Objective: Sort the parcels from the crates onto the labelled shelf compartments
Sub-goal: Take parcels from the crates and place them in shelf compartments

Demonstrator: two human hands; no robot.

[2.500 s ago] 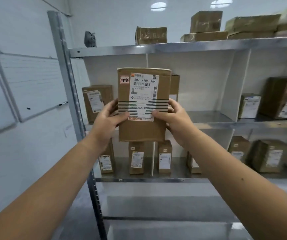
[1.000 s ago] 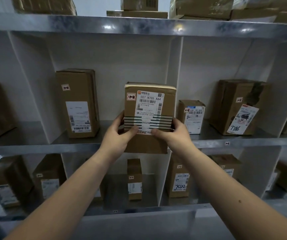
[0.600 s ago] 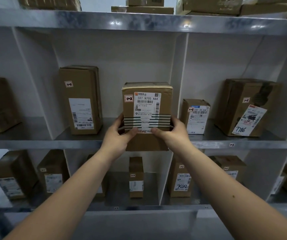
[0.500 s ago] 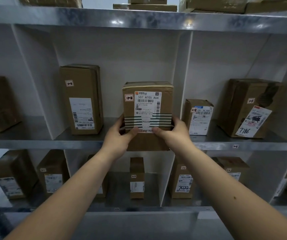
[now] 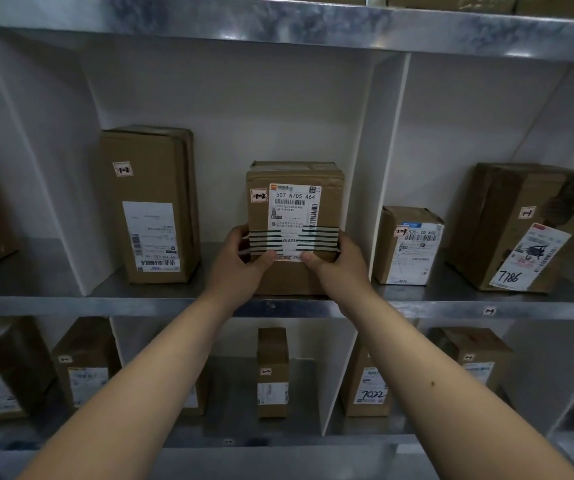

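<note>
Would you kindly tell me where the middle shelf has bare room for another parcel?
Bare shelf lies between the tall box and the held parcel, behind the left hand. Only a narrow strip separates small box and large box. Tight between parcel and divider, around the right hand.

The brown cardboard parcel (image 5: 294, 226), tagged 1-2, stands upright on the metal shelf (image 5: 174, 301)'s front edge.

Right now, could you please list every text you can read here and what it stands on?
"1-2": sticker on the held parcel.
"507 N705 A64": its shipping label.
"1-2": sticker on the tall parcel.
"530- D5 A68": label on the small parcel.
"7786", handwritten: label on the big parcel.
"7022", handwritten: label on the lower parcel.
Finer print, shelf-edge tags, other stickers: too small or blurred.
</note>
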